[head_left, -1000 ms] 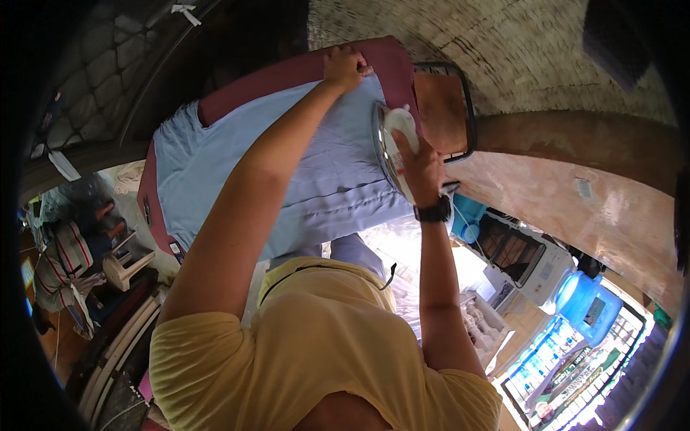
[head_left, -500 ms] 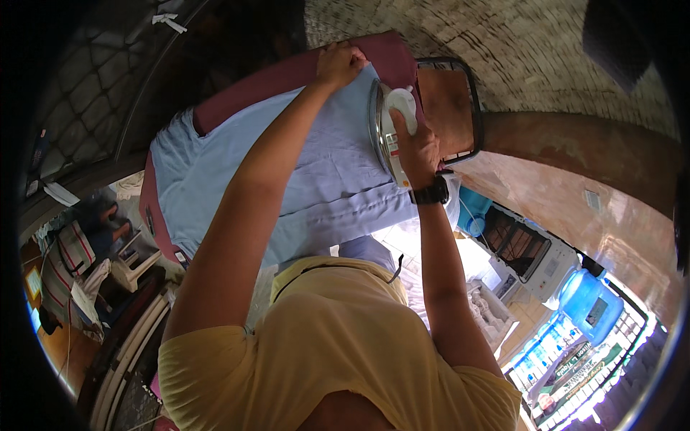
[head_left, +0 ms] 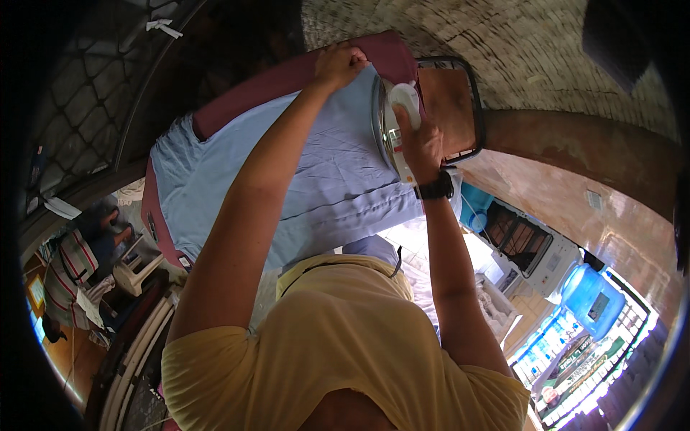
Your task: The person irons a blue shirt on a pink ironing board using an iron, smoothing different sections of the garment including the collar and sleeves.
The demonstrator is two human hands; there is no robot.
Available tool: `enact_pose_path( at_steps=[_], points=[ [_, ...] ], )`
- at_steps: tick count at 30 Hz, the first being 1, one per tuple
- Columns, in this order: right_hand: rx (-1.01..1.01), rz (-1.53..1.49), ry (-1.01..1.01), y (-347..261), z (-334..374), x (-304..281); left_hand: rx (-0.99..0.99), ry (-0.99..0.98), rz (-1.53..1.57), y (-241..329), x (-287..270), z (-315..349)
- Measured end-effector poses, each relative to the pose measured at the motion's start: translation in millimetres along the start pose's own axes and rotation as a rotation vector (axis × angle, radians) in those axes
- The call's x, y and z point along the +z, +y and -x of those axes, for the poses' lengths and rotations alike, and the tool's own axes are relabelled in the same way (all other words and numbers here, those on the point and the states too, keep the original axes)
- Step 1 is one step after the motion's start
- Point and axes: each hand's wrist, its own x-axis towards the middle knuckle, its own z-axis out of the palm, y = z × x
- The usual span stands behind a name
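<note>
A light blue cloth garment (head_left: 309,165) lies spread over a maroon-covered ironing board (head_left: 237,104). My left hand (head_left: 341,66) is at the far edge of the board, its fingers curled closed on the cloth's far corner. My right hand (head_left: 422,144) is wrapped round the handle of a white clothes iron (head_left: 388,129), with the thumb along the handle's top. The iron rests at the right end of the cloth, its metal rim facing left. Part of its body is hidden by my right hand. Wrinkles run across the cloth left of the iron.
Off the board's right end is a black metal frame with a brown panel (head_left: 447,111). A woven wall (head_left: 517,50) rises behind. On the right are a white appliance (head_left: 550,262) and a blue water jug (head_left: 593,302). A plastic stool (head_left: 136,269) stands at left.
My right hand and the iron have shifted slightly to the right. My left hand stays at the same corner of the cloth. The view has tilted a little.
</note>
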Motion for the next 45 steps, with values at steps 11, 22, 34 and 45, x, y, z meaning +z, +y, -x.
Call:
enact_pose_path(
  at_steps=[11,22,34,45],
  points=[
    [-0.045,-0.020,0.015,-5,-2,-2,-0.031,-0.025,0.020,-3,1,-3],
    [-0.069,0.043,0.005,-20,-9,-5,-0.027,-0.006,0.206,-10,-3,-2],
    [-0.255,0.154,-0.265,-48,-10,-36,-0.282,0.830,-0.063,-112,-107,348],
    [-0.653,0.330,-0.394,-32,-12,7,-1.068,0.730,-0.623,-256,-149,543]
  ],
)
